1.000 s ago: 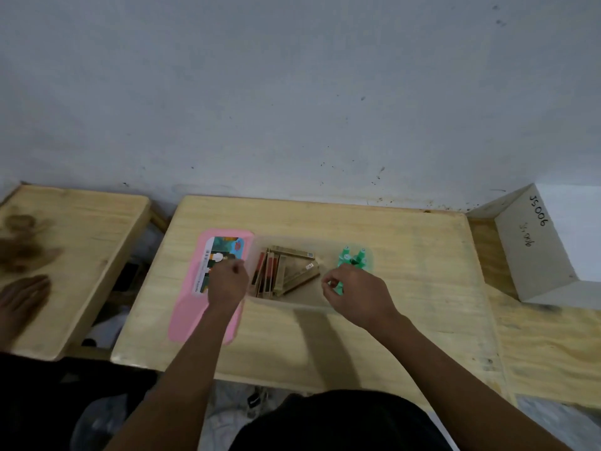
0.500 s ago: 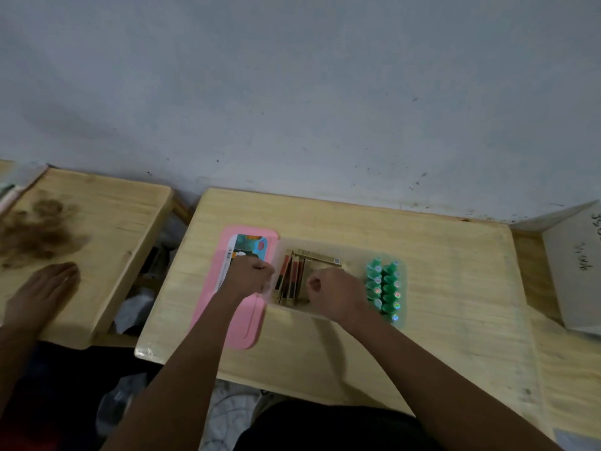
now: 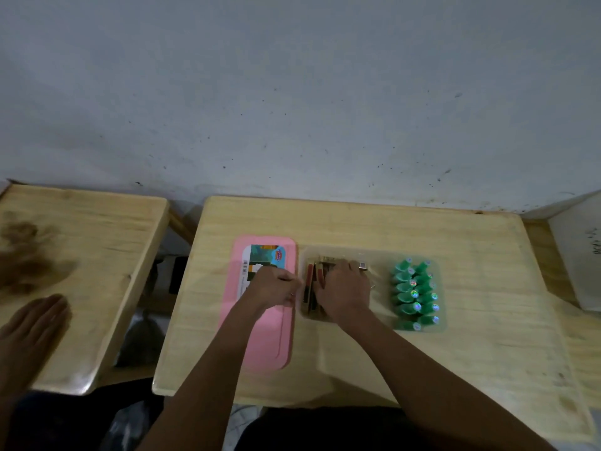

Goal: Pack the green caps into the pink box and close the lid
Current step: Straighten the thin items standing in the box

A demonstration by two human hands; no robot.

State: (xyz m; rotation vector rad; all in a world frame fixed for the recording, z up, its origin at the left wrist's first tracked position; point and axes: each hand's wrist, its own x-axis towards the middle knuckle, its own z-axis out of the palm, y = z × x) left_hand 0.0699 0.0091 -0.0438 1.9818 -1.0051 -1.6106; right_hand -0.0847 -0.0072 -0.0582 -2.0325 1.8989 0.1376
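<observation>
A clear box (image 3: 374, 255) sits in the middle of the wooden table (image 3: 471, 353). Several green caps (image 3: 414, 294) stand in two rows in its right part. Brown and red sticks (image 3: 310, 281) lie in its left part. The pink lid (image 3: 263, 336) lies flat on the table just left of the box, with a picture label at its far end. My left hand (image 3: 273, 288) is curled over the lid's right edge, at the box's left rim. My right hand (image 3: 344, 294) is inside the box with fingers curled over the sticks, apart from the caps.
A second wooden table (image 3: 97, 255) stands to the left across a gap, with another person's hand (image 3: 32, 323) flat on it and a dark smear further back. A white carton (image 3: 579, 255) stands at the right edge. A grey wall runs behind.
My right hand has moved left from the green caps onto the sticks, uncovering the rows of caps. My left hand stays at the lid and box edge. The camera has shifted.
</observation>
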